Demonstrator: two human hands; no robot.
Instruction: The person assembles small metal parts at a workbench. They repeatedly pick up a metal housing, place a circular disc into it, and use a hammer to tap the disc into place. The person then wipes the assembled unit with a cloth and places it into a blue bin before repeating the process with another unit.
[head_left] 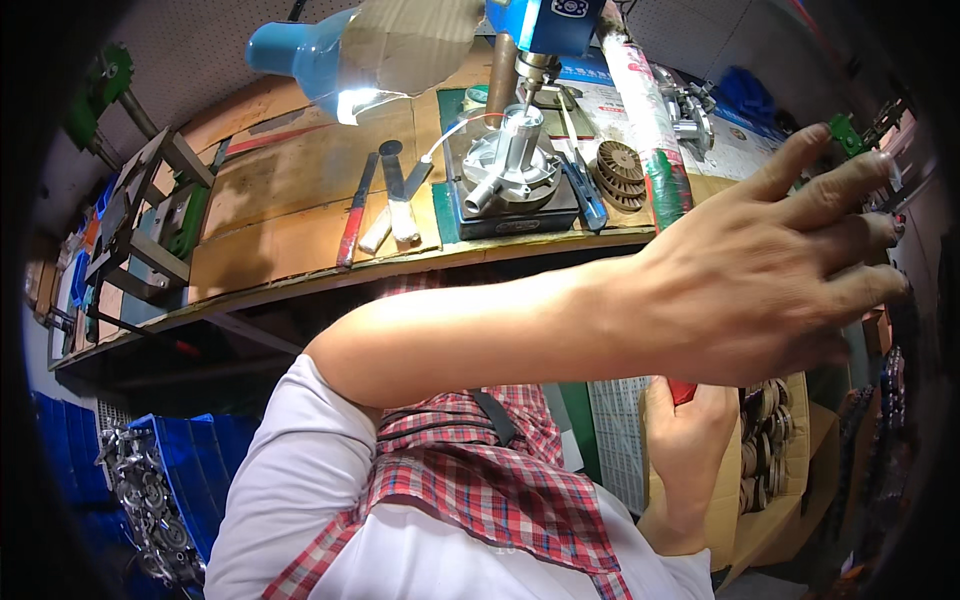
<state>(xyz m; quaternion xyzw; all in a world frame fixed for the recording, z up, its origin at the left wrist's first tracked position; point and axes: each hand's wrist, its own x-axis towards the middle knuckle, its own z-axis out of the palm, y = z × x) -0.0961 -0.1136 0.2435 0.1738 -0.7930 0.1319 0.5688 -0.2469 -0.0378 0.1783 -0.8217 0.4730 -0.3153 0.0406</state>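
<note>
My left forearm stretches across the view to the right, and my left hand (745, 275) is open, back upward, with fingers spread toward the right edge. Below it my right hand (690, 435) is closed around a red handle (682, 390); the rest of that tool is hidden behind my left hand. On the bench a silver metal casting (510, 165) sits on a black block (518, 218), under the spindle of a blue drill press (548, 25). Nobody's hand touches the casting.
Left of the block lie a red-handled file (352, 225) and a brush (402, 215). Ridged brown discs (620, 170) stand to its right, by a taped post (650, 110). A blue lamp (300, 55) hangs above. A carton of discs (775, 440) and blue bins (205, 470) flank me.
</note>
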